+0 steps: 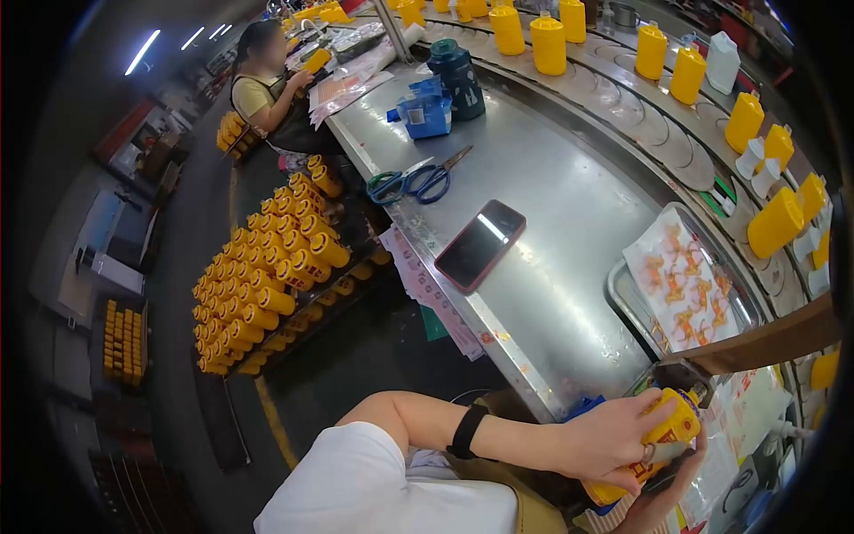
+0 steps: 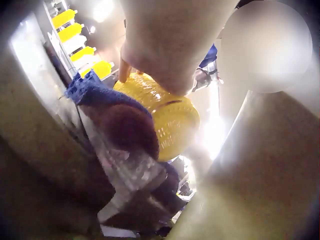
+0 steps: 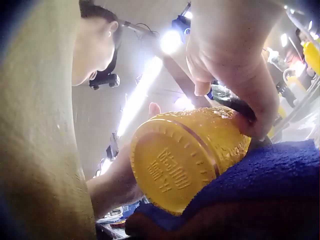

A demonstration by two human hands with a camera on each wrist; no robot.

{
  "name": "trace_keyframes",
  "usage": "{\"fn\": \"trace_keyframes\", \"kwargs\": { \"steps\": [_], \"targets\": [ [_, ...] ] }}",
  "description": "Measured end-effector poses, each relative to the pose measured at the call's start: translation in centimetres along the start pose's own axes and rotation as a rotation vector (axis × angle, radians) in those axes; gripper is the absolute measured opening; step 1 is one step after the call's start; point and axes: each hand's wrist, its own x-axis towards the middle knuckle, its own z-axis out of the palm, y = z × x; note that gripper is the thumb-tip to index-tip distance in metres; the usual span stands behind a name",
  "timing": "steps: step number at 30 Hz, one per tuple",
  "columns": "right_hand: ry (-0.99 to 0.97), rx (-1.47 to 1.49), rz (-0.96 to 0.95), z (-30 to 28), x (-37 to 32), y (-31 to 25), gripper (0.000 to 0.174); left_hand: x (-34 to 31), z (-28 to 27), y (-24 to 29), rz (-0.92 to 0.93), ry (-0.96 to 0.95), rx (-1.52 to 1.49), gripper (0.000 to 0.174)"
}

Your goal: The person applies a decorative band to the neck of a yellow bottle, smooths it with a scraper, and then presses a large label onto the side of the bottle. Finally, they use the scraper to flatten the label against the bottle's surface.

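A yellow bottle (image 1: pixel 678 418) with red printing lies tilted between both hands at the bench's near end. My left hand (image 1: pixel 600 440), below a black wristband, grips it from above with spread, bent fingers. Along its other side, my right hand (image 1: pixel 683 485) curls its fingers round it. A grey band-like piece (image 1: pixel 663 452) crosses the bottle between the hands; in the right wrist view a dark piece (image 3: pixel 232 100) shows under the right hand. The bottle's base (image 3: pixel 167 167) has raised lettering. Blue towelling (image 3: pixel 265 172) lies against the bottle.
A metal tray (image 1: pixel 614 289) holds a sheet with orange-and-white pieces. On the steel bench lie a phone (image 1: pixel 480 245), scissors (image 1: pixel 431 181), a blue packet (image 1: pixel 425 114) and a dark flask (image 1: pixel 458 80). Yellow bottles (image 1: pixel 548 44) line a conveyor; more fill a rack (image 1: pixel 267 267). Another person (image 1: pixel 267 98) sits beyond.
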Motion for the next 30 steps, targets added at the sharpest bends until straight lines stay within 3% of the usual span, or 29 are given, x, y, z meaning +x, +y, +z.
{"fn": "trace_keyframes", "kwargs": {
  "steps": [4, 6, 7, 11, 13, 17, 19, 20, 21, 22, 23, 24, 26, 28, 30],
  "targets": [
    [0.056, -0.100, 0.022, 1.9, -0.4, -1.1, 0.070, 0.3, 0.2, 0.0, -0.019, -0.083, 0.037, 0.053],
    [0.062, -0.154, 0.017, 1.3, -0.2, -1.1, 0.073, -0.8, 1.7, -1.5, 0.026, 0.089, -0.063, 0.055],
    [0.065, -0.204, 0.013, 1.0, -0.1, -0.9, 0.075, -1.2, 2.1, -1.8, 0.027, 0.090, -0.063, 0.055],
    [0.065, -0.023, 0.011, -0.3, 0.2, -0.3, 0.063, -1.7, 1.3, -0.8, 0.055, 0.077, 0.008, 0.058],
    [-0.115, 0.145, 0.051, -1.6, 0.9, 0.0, 0.061, -1.4, 0.7, 0.0, 0.063, 0.081, 0.025, 0.058],
    [-0.220, -0.030, 0.001, -4.0, 2.2, -1.4, 0.059, -1.5, -0.1, -0.4, 0.041, 0.036, -0.059, 0.050],
    [0.084, -0.791, -0.321, -3.6, 2.4, -3.5, 0.054, -2.2, -0.4, -1.0, 0.013, -0.024, -0.128, 0.046],
    [0.145, -0.872, -0.373, -3.7, 2.3, -4.6, 0.045, -2.5, -0.4, -1.3, 0.030, 0.029, -0.137, 0.060],
    [0.171, -0.971, -0.462, -1.3, 1.4, -5.9, 0.048, -2.8, -0.4, -1.5, 0.046, 0.082, -0.143, 0.077],
    [0.198, -1.069, -0.551, 0.9, 0.6, -6.7, 0.051, -3.2, -0.4, -1.7, 0.046, 0.082, -0.142, 0.077],
    [0.157, -1.150, -0.787, 0.3, 0.7, -6.4, 0.037, -3.4, -0.4, -1.9, 0.044, 0.104, -0.119, 0.078],
    [0.156, -1.152, -0.788, 0.9, 0.6, -7.1, 0.037, -3.5, -0.5, -2.2, 0.041, 0.128, -0.098, 0.080],
    [-0.440, -1.626, -1.126, 3.7, -0.5, -9.2, 0.026, -3.6, -0.8, -2.8, 0.025, 0.170, -0.123, 0.078],
    [-0.720, -1.557, -0.950, 5.5, -2.4, -9.5, 0.036, -3.3, -1.4, -3.1, 0.011, 0.210, -0.147, 0.076],
    [-0.943, -1.495, -0.826, 6.8, -3.3, -9.8, 0.028, -3.2, -1.9, -3.0, -0.041, 0.291, -0.204, 0.076]
  ]
}}
